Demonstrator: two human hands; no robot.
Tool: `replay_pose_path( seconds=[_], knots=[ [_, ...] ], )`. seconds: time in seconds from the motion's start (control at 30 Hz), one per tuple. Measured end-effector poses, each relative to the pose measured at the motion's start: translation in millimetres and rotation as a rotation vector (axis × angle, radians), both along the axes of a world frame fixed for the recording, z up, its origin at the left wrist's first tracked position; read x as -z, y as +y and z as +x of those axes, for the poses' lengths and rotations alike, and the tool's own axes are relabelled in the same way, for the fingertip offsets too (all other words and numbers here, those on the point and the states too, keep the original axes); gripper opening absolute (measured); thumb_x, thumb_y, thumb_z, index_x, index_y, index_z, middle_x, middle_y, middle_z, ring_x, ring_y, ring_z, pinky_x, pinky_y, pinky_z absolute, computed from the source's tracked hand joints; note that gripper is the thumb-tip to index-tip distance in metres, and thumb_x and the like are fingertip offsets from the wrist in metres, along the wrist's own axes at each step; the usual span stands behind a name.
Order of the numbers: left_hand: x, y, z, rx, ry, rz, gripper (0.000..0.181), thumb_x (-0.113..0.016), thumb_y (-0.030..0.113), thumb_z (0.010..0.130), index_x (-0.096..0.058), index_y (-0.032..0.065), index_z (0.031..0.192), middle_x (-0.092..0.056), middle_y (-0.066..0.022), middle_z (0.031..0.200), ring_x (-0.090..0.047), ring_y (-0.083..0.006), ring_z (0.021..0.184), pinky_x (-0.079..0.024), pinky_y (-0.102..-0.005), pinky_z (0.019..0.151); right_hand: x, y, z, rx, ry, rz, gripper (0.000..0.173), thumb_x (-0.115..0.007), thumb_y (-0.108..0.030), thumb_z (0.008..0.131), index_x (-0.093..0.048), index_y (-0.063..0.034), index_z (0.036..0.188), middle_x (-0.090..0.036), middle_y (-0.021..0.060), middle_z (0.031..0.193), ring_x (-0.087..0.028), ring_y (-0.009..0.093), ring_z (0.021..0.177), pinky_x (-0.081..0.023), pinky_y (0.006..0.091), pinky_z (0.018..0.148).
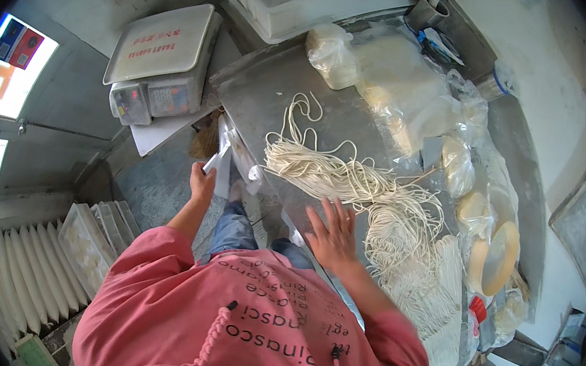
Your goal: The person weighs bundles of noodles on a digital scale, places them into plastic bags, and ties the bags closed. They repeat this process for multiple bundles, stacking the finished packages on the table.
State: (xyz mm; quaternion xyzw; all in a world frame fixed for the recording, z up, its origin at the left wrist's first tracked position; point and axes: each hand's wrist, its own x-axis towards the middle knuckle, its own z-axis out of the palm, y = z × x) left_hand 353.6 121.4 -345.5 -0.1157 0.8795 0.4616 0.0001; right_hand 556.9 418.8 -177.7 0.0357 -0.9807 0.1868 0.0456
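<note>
My left hand (202, 183) pinches the edge of a white plastic bag (219, 155) beside the near edge of the grey worktable (260, 91). My right hand (334, 235) is spread with the palm down at the table's near edge, and I cannot tell whether it touches the surface. Just beyond its fingers lies a long, loose bundle of pale noodles (321, 170), with several strands looping off its far end. A tangled heap of noodles (399, 242) and flatter rows of cut noodles (433, 305) lie to the right.
A digital scale (160, 46) stands at the left. Plastic bags of wrappers or dough (399, 87) line the table's far side, near a roll of tape (502, 258). A white plastic crate (289, 16) is at the back. Filled white sacks (21, 272) lean at the lower left.
</note>
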Motion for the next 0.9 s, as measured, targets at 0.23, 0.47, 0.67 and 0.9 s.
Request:
replay_pose_path(
  seconds=[0.23, 0.47, 0.67, 0.9],
  knots=[
    [-6.1, -24.3, -13.2, 0.269, -0.059, -0.3, 0.032, -0.07, 0.022, 0.072, -0.047, 0.0006, 0.068, -0.051, -0.0145, 0.061, -0.054, -0.0298, 0.06, -0.042, -0.0399, 0.057, 74.5, 54.0, -117.8, -0.227, 0.058, 0.255, 0.044, -0.052, -0.029, 0.085, -0.045, -0.0277, 0.129, -0.029, 0.0067, 0.143, -0.026, 0.028, 0.132, -0.02, 0.0554, 0.105],
    [-25.6, -36.7, -25.3, 0.279, -0.114, -0.202, 0.021, -0.067, 0.009, 0.068, -0.048, 0.0031, 0.075, -0.053, -0.0149, 0.063, -0.054, -0.0334, 0.059, -0.043, -0.0391, 0.056, 76.7, 116.5, -192.2, 0.211, 0.1, 0.331, 0.038, -0.057, -0.021, 0.081, -0.053, -0.0235, 0.119, -0.041, 0.0115, 0.132, -0.037, 0.035, 0.124, -0.026, 0.0579, 0.1],
    [-38.4, -56.2, -43.7, 0.518, 0.193, -0.25, 0.02, -0.066, 0.004, 0.067, -0.046, 0.0048, 0.073, -0.055, -0.0131, 0.081, -0.054, -0.036, 0.075, -0.044, -0.0408, 0.064, 54.9, 85.6, -189.7, 0.374, 0.132, 0.287, 0.043, -0.055, -0.022, 0.082, -0.048, -0.0183, 0.125, -0.039, 0.0133, 0.132, -0.035, 0.036, 0.121, -0.027, 0.0539, 0.099],
    [-47.6, -42.7, -42.6, 0.687, 0.23, -0.449, 0.014, -0.055, 0.002, 0.07, -0.053, 0.0082, 0.082, -0.058, -0.0129, 0.077, -0.059, -0.0321, 0.078, -0.047, -0.0386, 0.065, 39.0, -10.5, -164.0, 0.193, 0.195, 0.055, 0.042, -0.057, -0.016, 0.077, -0.052, -0.0076, 0.118, -0.043, 0.0156, 0.125, -0.039, 0.036, 0.115, -0.03, 0.0496, 0.095]
  ],
)
